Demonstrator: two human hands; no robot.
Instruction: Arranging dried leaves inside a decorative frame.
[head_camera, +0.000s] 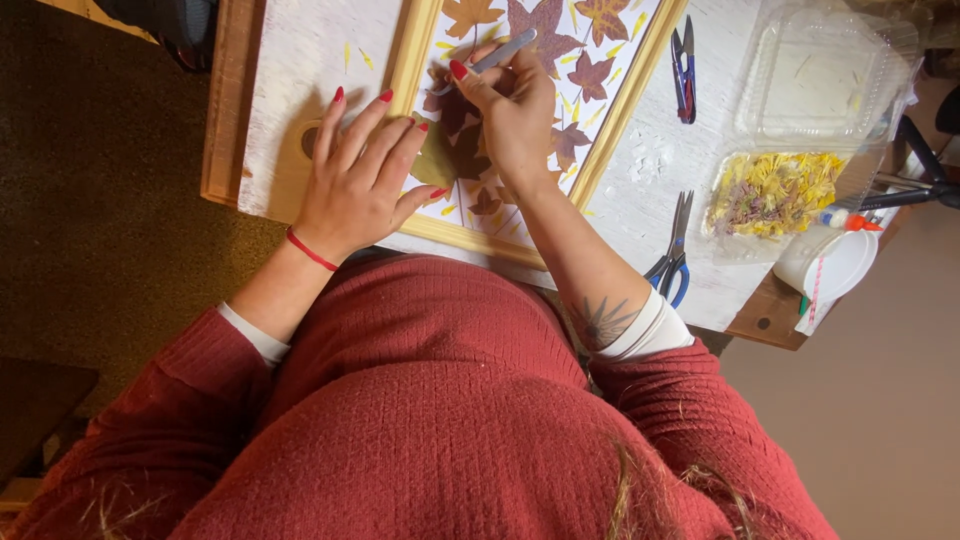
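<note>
White table: hands on wooden frame, scissors alongside.

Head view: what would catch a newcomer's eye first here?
The pale wooden frame filled with pressed red and orange leaves, top centre. The right hand holds a grey tool over the leaves, while the left hand rests flat on the frame's edge. Right of it lie blue-handled scissors and a clear tray of yellow petals.

Single head cam is looking steeply down from close above, framing the red sweater and the near table edge.
</note>
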